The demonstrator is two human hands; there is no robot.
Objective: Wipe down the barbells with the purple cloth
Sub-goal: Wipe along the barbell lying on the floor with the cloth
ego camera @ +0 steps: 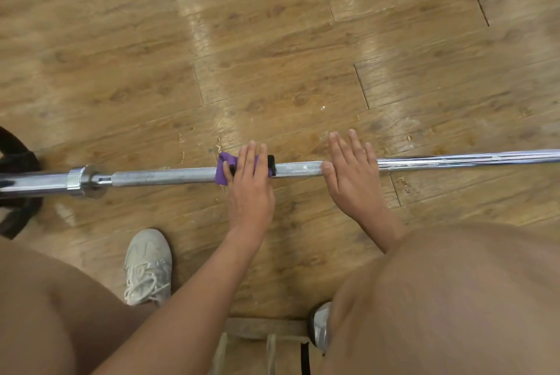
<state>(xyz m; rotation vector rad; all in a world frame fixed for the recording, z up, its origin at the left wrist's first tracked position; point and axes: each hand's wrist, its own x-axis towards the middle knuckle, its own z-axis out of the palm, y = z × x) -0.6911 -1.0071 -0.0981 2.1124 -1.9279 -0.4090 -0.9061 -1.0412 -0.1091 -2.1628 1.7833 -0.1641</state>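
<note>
**Q:** What is shown across the middle of the frame?

**A:** A barbell (169,176) is shown lying from left to right over a wooden floor (272,41). Its collar (81,180) and a black plate (18,162) are seen at the left edge.

**Q:** Where is the purple cloth found?

**A:** The purple cloth (222,168) is draped over the knurled shaft just left of centre. It is pressed against the shaft by the left hand (250,189), whose fingers are kept straight and close together on top of it. A small black piece (271,165) is seen on the bar at that hand's right side; its kind cannot be told.

**Q:** How is the other hand held?

**A:** The right hand (353,174) is laid flat on the bar just right of centre. It is held open with the fingers straight and slightly spread, and the thumb is set against the shaft.

**Q:** What is seen below the bar?

**A:** A pale laced shoe (148,265) is shown at lower left of centre. A second shoe (321,329) is partly hidden by a knee at lower right.
</note>
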